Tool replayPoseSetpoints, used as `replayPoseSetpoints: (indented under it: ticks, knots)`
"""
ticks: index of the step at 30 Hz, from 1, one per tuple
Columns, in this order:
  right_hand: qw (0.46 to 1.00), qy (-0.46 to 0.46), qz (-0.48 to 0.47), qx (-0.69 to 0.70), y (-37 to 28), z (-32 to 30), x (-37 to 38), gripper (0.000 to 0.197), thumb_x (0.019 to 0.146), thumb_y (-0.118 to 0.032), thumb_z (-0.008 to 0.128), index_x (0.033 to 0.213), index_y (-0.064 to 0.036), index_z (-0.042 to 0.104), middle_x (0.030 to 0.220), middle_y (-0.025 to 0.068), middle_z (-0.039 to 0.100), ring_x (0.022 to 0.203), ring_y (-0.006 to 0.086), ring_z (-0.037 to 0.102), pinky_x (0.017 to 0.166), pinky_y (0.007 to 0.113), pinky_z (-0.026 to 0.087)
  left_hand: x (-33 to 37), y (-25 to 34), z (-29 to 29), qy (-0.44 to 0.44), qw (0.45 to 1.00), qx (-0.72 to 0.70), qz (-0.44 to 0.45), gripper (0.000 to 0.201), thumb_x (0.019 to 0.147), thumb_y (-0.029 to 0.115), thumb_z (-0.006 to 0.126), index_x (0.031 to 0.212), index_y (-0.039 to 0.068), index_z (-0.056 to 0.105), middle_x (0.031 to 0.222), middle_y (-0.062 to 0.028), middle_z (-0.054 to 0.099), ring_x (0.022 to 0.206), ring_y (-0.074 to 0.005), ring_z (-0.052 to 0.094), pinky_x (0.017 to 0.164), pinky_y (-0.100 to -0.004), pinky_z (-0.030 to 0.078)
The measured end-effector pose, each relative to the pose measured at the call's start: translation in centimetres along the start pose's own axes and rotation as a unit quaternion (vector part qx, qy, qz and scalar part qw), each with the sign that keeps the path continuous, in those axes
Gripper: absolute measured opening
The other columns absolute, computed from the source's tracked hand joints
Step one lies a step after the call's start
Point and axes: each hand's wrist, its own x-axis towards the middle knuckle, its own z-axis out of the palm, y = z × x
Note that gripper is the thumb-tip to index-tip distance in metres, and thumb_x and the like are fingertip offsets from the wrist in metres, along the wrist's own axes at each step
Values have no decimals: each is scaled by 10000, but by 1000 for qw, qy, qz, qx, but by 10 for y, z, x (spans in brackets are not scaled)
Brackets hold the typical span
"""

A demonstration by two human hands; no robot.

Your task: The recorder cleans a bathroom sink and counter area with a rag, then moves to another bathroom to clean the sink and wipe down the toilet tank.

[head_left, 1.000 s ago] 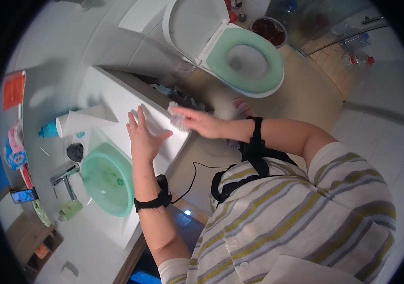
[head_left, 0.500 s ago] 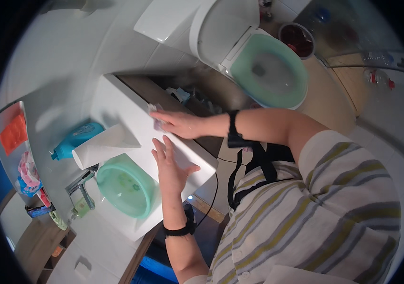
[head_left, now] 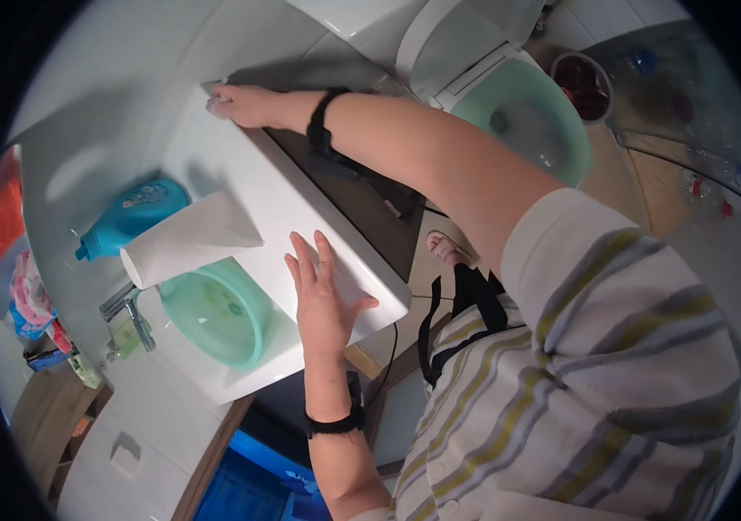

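Right hand (head_left: 249, 106): fingers closed on pale wad (head_left: 215, 108), white desk (head_left: 275, 204) corner. Left hand (head_left: 323, 314): fingers spread, empty, near green basin (head_left: 256, 343).

Two hands (head_left: 325, 313) (head_left: 251, 106), one held wad (head_left: 215, 106), one basin (head_left: 257, 326), one paper roll (head_left: 188, 243), one faucet (head_left: 139, 328)

No lettering can be read: the rounded, glossy blue plastic bottle (head_left: 138, 217) bears pale printed marks (head_left: 146, 194) on its side, and the soft, crinkled pink, white and blue package (head_left: 32, 291) at the far left shows coloured patches, but both are too small and blurred to make out
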Motion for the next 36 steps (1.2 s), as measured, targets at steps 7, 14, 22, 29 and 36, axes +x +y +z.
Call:
replayPoseSetpoints:
  ticks: [7,14,22,29,36]
  knots:
    - [994,-27,-49,94,12,6,-193,471,891,-130,406,1337,-68,269,1226,131,452,1079,212,463,925,301,343,0,-2,-3,-18,999,14,-27,1177,390,163,821,1372,127,172,1424,-178,83,1273,-416,174,1006,-417,303]
    - [995,-101,9,11,54,-10,-287,456,898,-90,388,1337,-65,265,1352,172,306,1258,280,301,1009,327,275,4,5,-2,-25,999,16,-25,1176,388,145,819,1371,132,173,1424,-175,84,1272,-411,179,996,-414,321]
    - [992,47,-60,-97,74,11,-128,457,895,-170,419,1313,-54,275,1315,230,324,1191,356,363,983,364,322,4,7,-6,-34,998,24,-52,1176,386,127,818,1371,155,175,1431,-141,78,1273,-398,188,982,-408,346]
    - [997,22,11,-69,82,-10,28,415,893,-251,350,1248,-36,367,1203,223,453,1107,359,442,917,372,372,10,9,-8,-50,996,13,-71,1133,396,119,816,1359,150,220,1422,-161,99,1263,-420,187,989,-405,341]
    - [985,145,36,-84,149,1,-47,382,914,-305,329,1192,-51,397,1067,220,527,970,375,518,830,400,408,28,12,-13,-38,997,42,-55,1240,310,142,836,1368,148,189,1415,-206,60,1255,-477,127,1018,-446,285]
